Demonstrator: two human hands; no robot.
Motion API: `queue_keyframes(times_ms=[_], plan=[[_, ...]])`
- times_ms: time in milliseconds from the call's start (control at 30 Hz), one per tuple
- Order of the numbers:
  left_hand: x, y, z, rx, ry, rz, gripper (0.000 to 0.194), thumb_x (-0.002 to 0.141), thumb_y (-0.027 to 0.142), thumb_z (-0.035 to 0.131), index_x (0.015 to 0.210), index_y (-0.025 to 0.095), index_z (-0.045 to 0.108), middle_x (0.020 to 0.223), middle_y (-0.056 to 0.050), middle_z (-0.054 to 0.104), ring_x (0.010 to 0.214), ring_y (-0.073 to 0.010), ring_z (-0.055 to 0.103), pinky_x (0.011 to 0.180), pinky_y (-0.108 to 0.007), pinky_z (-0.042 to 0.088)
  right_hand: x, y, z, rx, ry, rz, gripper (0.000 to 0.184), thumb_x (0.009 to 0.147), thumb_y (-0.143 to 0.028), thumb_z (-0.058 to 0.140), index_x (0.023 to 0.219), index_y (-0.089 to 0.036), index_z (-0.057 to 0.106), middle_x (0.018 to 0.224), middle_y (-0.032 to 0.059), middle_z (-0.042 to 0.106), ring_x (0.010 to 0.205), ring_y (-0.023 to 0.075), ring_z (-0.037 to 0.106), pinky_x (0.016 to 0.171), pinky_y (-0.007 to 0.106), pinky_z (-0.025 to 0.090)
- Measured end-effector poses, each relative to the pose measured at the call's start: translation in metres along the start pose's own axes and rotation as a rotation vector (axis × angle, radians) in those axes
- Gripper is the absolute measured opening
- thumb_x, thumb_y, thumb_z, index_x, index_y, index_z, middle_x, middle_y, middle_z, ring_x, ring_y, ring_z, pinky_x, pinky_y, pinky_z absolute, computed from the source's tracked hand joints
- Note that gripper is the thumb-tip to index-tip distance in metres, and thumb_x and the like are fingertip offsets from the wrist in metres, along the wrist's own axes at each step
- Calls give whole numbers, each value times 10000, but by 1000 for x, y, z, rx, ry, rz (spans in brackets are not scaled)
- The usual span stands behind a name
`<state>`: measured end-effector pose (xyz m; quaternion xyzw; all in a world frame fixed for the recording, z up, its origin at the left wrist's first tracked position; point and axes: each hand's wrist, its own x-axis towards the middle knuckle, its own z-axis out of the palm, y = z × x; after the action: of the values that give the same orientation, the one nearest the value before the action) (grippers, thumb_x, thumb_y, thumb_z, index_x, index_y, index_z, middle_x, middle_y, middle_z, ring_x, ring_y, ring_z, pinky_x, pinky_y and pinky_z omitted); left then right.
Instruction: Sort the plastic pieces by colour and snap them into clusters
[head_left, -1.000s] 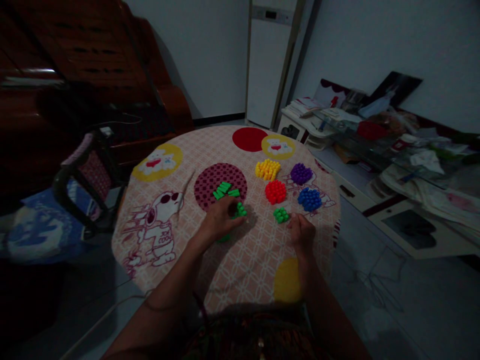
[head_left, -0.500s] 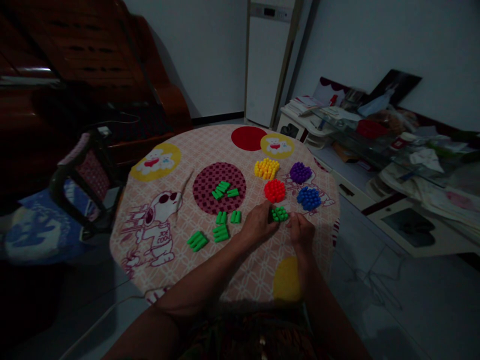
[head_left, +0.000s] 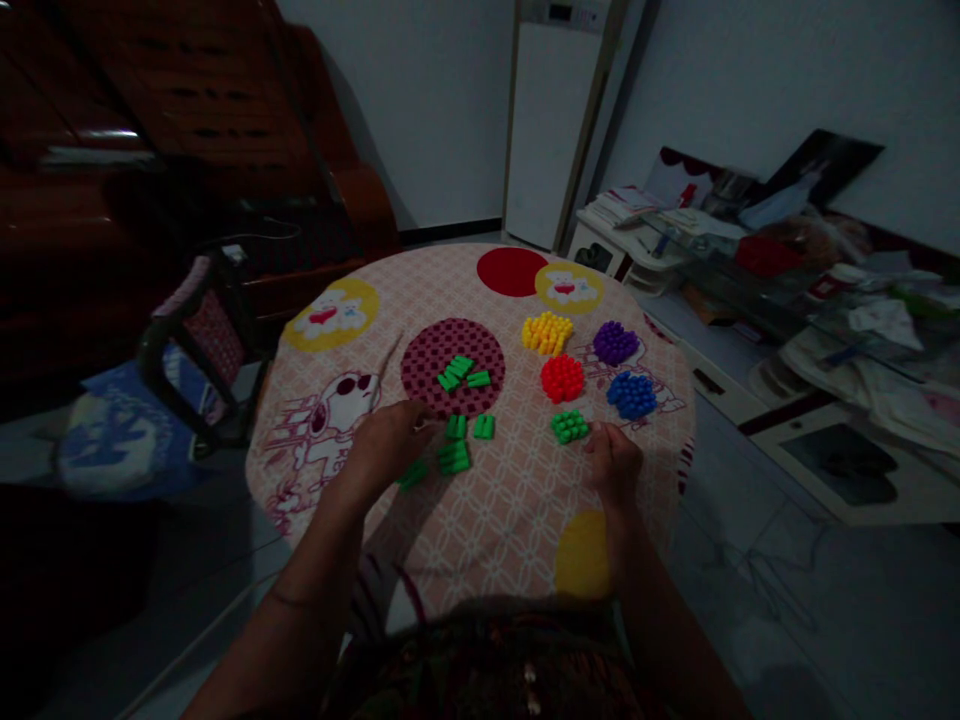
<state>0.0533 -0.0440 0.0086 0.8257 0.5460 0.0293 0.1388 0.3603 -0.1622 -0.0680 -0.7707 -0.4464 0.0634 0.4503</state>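
My left hand point(head_left: 390, 440) is over the left part of the table, its fingers apart beside a pair of green plastic tubes point(head_left: 455, 428). More green tube pieces lie around it: a small pair point(head_left: 484, 427), a larger block point(head_left: 454, 458), and a piece point(head_left: 412, 474) partly hidden under the hand. My right hand point(head_left: 615, 460) is closed, thumb and fingers together, at the right edge of a knobbly green cluster point(head_left: 570, 427). Whatever it may hold is too small to make out. Just beyond are red point(head_left: 562, 378) and blue point(head_left: 631, 395) knobbly clusters.
Yellow point(head_left: 547, 333) and purple point(head_left: 616, 342) clusters sit farther back. Several green pieces point(head_left: 458, 369) rest on the tablecloth's dark checked circle. A chair point(head_left: 199, 350) stands left of the round table; a cluttered cabinet point(head_left: 720, 400) runs along the right.
My left hand has moved left from the green cluster to the loose green pieces. My right hand stays beside the cluster. The whole view has shifted slightly.
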Motion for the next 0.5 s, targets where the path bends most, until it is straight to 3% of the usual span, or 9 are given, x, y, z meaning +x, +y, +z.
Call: queue_keyframes(times_ms=[100, 233, 333, 500], plan=[[-14, -20, -6, 91, -115, -65, 307, 897, 382, 512, 1082, 194, 670, 1028, -89, 743, 937, -255, 690, 733, -313, 466, -1, 0, 0, -4, 15, 0, 432, 945, -471, 399, 653, -210, 580, 592, 23, 624, 573, 158, 552, 604, 276, 353], [-26, -25, 5, 123, -241, -6, 331, 796, 391, 622, 1068, 206, 655, 1029, -84, 730, 936, -265, 683, 703, -308, 457, -1, -1, 0, -10, 16, 4, 428, 946, -469, 404, 657, -207, 581, 594, 21, 621, 573, 156, 546, 608, 276, 351], [-27, -22, 14, 124, -179, 40, 309, 780, 334, 613, 1056, 197, 638, 1046, -95, 713, 935, -263, 676, 714, -311, 458, -1, 0, 1, -1, 6, 6, 425, 951, -472, 400, 694, -204, 606, 607, 17, 624, 581, 155, 547, 613, 274, 357], [-18, -16, 17, 3, 58, 56, 263, 829, 233, 494, 1053, 195, 628, 1022, -89, 703, 896, -231, 670, 765, -319, 472, -1, 1, 1, 17, 13, -11, 438, 959, -484, 395, 678, -210, 591, 609, 16, 627, 585, 156, 552, 615, 275, 366]])
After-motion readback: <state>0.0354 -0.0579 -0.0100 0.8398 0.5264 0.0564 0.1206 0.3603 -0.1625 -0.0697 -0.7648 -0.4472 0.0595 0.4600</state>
